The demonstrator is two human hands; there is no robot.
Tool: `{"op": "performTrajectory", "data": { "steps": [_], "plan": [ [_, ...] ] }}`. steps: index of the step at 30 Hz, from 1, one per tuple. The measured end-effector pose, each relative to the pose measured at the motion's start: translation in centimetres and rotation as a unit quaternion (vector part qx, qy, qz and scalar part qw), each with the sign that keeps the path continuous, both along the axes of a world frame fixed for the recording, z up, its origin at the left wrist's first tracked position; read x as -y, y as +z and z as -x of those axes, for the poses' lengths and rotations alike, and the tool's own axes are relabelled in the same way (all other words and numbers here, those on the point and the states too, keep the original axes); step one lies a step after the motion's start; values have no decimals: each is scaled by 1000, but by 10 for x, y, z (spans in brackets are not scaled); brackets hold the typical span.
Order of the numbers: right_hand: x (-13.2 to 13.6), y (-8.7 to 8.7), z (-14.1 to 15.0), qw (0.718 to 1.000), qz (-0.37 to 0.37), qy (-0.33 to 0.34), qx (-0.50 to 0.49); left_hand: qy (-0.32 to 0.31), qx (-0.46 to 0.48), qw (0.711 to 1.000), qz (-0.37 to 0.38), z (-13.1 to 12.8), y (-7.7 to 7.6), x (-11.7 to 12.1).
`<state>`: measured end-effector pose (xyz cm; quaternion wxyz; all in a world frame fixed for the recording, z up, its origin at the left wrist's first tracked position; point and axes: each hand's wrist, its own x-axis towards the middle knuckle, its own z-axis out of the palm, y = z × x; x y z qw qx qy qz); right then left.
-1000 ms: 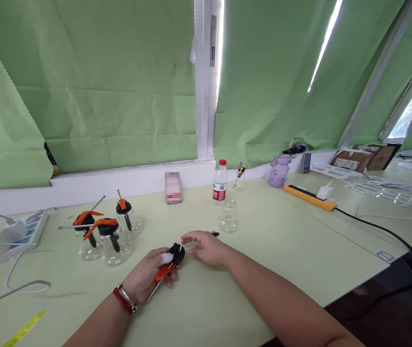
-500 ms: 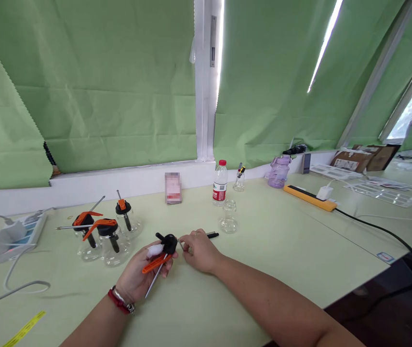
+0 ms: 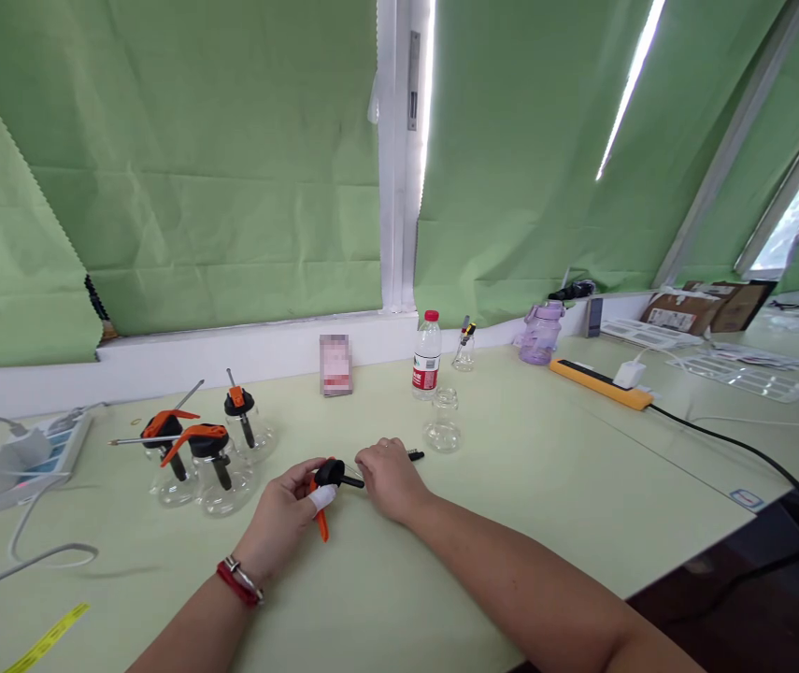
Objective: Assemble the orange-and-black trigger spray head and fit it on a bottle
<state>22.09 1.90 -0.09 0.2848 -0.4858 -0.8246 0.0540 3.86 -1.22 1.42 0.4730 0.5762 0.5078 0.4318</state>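
A black pump head [image 3: 333, 471] with an orange lever [image 3: 323, 526] is held in my left hand [image 3: 283, 509], fingers closed around it. One fingertip of that hand has a white wrap [image 3: 322, 498]. The head's short black stem points right, toward my right hand [image 3: 391, 481]. My right hand's fingers are pinched together close to the head; a thin pale line shows at their tips, too fine to name. Just beyond that hand lies a small black part with a spring [image 3: 416, 455], partly hidden. An empty clear glass bottle [image 3: 444, 425] stands behind it.
On the left stand several glass bottles [image 3: 221, 491] with black and orange pump heads and metal spouts. Behind are a red-capped water bottle [image 3: 427, 360], a jar with screwdrivers [image 3: 464, 350] and a purple bottle [image 3: 540, 334]. Power strips lie left [image 3: 66, 458] and right [image 3: 599, 383].
My left hand has turned the pump head over, so its black stem now points right and the orange lever hangs down. My right hand has shifted only slightly.
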Motion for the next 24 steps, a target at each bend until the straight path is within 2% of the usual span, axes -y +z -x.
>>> {"op": "performTrajectory", "data": {
  "steps": [2,6,8,14,16,18,24],
  "plan": [
    [5,3,-1,998,12,10,-59,0,-19,1000,-6,1,-3,-1],
    [10,0,-1,975,132,53,-171,-18,-40,999,-25,1,-6,-2],
    [8,-3,-1,964,155,51,-209,-18,-74,996,-40,1,-7,-2],
    [-12,0,-20,941,95,-76,-315,73,-211,973,-62,13,-14,-13],
    [-16,3,-27,936,90,-96,-326,91,-302,946,-79,16,-17,-18],
    [-17,4,-30,938,98,-96,-320,98,-332,933,-95,16,-19,-21],
    [-7,4,-19,953,120,-8,-276,79,-372,916,-125,8,-17,-21]
  ]
}}
